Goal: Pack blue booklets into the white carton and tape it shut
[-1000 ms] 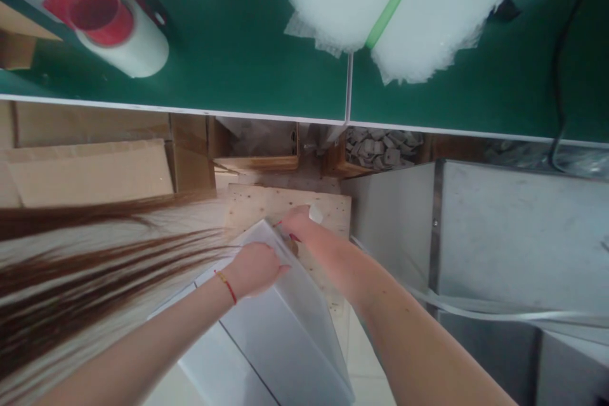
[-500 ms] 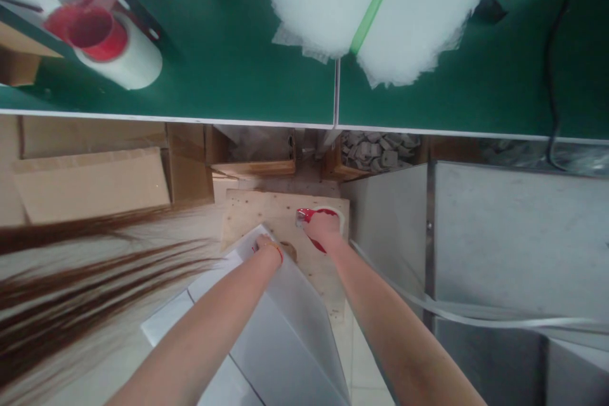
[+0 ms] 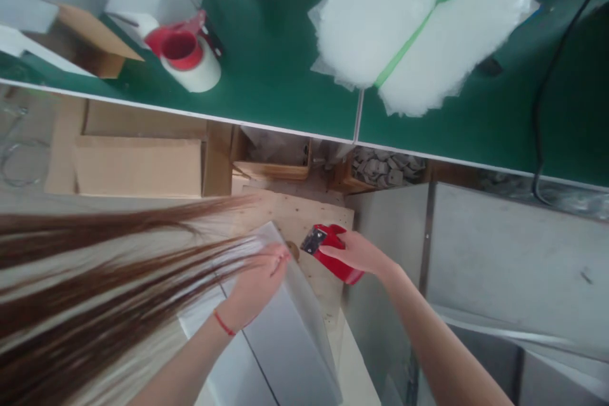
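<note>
My right hand (image 3: 354,252) is wrapped round a red tape dispenser (image 3: 340,260), whose dark metal cutter end points left. It is in the air above a wooden board (image 3: 328,295), right of a white carton (image 3: 285,330). My left hand (image 3: 261,276), with a red string at the wrist, is over the carton's far end. Its fingers are drawn together, and strands of hair partly cover them; what they hold, if anything, cannot be made out. A seam runs along the carton's top. Between the carton and the dispenser a small brown round thing (image 3: 294,250) shows on the board.
Across the top runs a green table (image 3: 285,89). On it are a second red tape dispenser (image 3: 183,54), white boxes (image 3: 152,0) and a green-tied stack of white sheets (image 3: 404,32). Cardboard boxes (image 3: 137,165) are below; a grey panel (image 3: 514,254) is at right.
My right hand has lifted the tape dispenser and brought it nearer, turning it. My left hand has drawn back slightly over the carton, its fingers now together. The view has shifted and tilted.
</note>
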A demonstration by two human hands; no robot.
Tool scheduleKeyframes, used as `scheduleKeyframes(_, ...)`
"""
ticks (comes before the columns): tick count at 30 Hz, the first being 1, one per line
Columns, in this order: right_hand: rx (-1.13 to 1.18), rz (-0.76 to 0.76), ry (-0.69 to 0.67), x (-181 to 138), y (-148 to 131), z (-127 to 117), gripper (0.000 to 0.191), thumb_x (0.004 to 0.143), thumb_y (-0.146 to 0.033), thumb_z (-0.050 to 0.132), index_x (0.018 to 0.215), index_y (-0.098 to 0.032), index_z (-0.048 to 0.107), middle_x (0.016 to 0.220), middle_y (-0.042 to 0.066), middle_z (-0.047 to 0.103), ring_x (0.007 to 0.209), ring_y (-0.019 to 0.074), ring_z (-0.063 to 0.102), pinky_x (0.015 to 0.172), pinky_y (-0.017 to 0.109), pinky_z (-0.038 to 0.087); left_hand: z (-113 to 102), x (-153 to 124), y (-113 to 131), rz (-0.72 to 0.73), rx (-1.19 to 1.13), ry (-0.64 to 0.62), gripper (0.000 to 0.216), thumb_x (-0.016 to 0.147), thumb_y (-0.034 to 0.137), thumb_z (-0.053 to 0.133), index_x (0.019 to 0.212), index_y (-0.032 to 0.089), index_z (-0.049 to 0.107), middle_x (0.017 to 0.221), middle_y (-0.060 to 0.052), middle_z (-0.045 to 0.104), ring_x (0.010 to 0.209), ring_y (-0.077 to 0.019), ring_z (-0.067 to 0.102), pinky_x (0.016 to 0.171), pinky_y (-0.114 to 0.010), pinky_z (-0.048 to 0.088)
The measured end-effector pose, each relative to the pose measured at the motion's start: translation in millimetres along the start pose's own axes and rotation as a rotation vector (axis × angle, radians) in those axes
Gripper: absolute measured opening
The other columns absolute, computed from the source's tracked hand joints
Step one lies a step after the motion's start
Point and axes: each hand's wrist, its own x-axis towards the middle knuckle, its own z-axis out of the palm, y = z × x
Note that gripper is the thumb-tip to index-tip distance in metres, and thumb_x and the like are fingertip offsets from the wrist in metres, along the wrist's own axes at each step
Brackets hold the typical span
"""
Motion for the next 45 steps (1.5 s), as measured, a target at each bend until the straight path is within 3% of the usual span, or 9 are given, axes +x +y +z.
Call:
scheduleKeyframes(3, -0.052, -0.075, -0.104, -37, -22, 3, 0.047, 0.097, -0.058, 0.056, 0.074, -0.017, 0.063, 0.083, 0.009, 0.071, 0.074, 0.0223, 0.066, 0.059, 0.029, 0.043, -7, -31, -1, -0.242, -0.443, 0.344, 0.042, 0.09, 0.053, 0.058, 0.111, 0.017, 0.062, 0.115, -0.013, 0.069, 0.097, -0.0252, 0.067, 0.091, -0.04, 0.054)
scheduleKeyframes(6, -0.08, -0.178, -0.224, -66, -51, 15, 0.038, 0.091, -0.053, 0.06, 0.073, -0.019, 0.061, 0.083, 0.007, 0.07, 0.075, 0.0219, 0.065, 0.061, 0.028, 0.044, 11, -64, 4, -0.31, -0.844, 0.271, 0.048, 0.082, 0.055, 0.064, 0.11, 0.016, 0.066, 0.109, -0.012, 0.071, 0.094, -0.0239, 0.068, 0.087, -0.036, 0.055)
scheduleKeyframes(11, -0.139, -0.22, -0.466, -95, -104, 51, 0.022, 0.082, -0.04, 0.064, 0.073, -0.021, 0.059, 0.077, 0.001, 0.067, 0.07, 0.0189, 0.062, 0.062, 0.027, 0.042, 45, -129, 10, -0.48, -1.289, 0.315, 0.03, 0.073, 0.046, 0.068, 0.072, 0.016, 0.068, 0.075, -0.006, 0.071, 0.075, -0.0208, 0.065, 0.074, -0.031, 0.052)
scheduleKeyframes(17, -0.386, -0.182, -0.528, -95, -146, 96, 0.026, 0.084, -0.045, 0.064, 0.075, -0.021, 0.061, 0.088, 0.004, 0.07, 0.083, 0.0226, 0.065, 0.07, 0.029, 0.043, 68, -196, -13, -0.641, -1.412, 0.507, 0.031, 0.071, 0.047, 0.067, 0.065, 0.017, 0.064, 0.065, -0.004, 0.066, 0.065, -0.0182, 0.06, 0.067, -0.029, 0.046)
scheduleKeyframes(21, -0.542, -0.063, -0.536, -86, -133, 94, 0.04, 0.086, -0.058, 0.061, 0.069, -0.021, 0.06, 0.081, 0.008, 0.071, 0.079, 0.0261, 0.067, 0.07, 0.034, 0.043, 66, -245, -69, -0.66, -1.386, 0.629, 0.036, 0.07, 0.052, 0.068, 0.066, 0.017, 0.063, 0.062, -0.002, 0.064, 0.063, -0.0162, 0.057, 0.067, -0.028, 0.045)
scheduleKeyframes(26, -0.632, 0.113, -0.451, -80, -85, 56, 0.041, 0.087, -0.061, 0.056, 0.072, -0.023, 0.06, 0.084, 0.012, 0.073, 0.082, 0.0317, 0.07, 0.073, 0.041, 0.047, 65, -319, -169, -0.815, -1.164, 0.808, 0.04, 0.062, 0.054, 0.07, 0.068, 0.015, 0.063, 0.062, 0.001, 0.062, 0.064, -0.0126, 0.054, 0.066, -0.024, 0.043)
scheduleKeyframes(29, -0.622, 0.153, -0.434, -80, -64, 39, 0.042, 0.09, -0.06, 0.052, 0.081, -0.022, 0.067, 0.083, 0.012, 0.074, 0.08, 0.0314, 0.071, 0.072, 0.042, 0.049, 70, -346, -206, -0.875, -1.108, 0.896, 0.038, 0.064, 0.052, 0.067, 0.071, 0.014, 0.063, 0.063, 0.003, 0.062, 0.067, -0.0109, 0.052, 0.071, -0.023, 0.04)
scheduleKeyframes(39, -0.595, 0.194, -0.422, -64, -44, 46, 0.053, 0.085, -0.067, 0.053, 0.088, -0.017, 0.07, 0.081, 0.012, 0.073, 0.074, 0.0271, 0.069, 0.064, 0.034, 0.044, 95, -358, -230, -0.952, -1.04, 1.017, 0.041, 0.056, 0.059, 0.07, 0.069, 0.021, 0.064, 0.065, -0.001, 0.061, 0.068, -0.0197, 0.055, 0.068, -0.032, 0.042)
scheduleKeyframes(45, -0.514, 0.205, -0.412, -42, -33, 60, 0.062, 0.076, -0.077, 0.056, 0.08, -0.017, 0.068, 0.075, 0.011, 0.071, 0.07, 0.0264, 0.067, 0.061, 0.032, 0.041, 115, -340, -249, -0.917, -1.097, 0.989, 0.049, 0.055, 0.063, 0.075, 0.069, 0.017, 0.063, 0.064, -0.001, 0.062, 0.069, -0.0185, 0.056, 0.07, -0.031, 0.044)
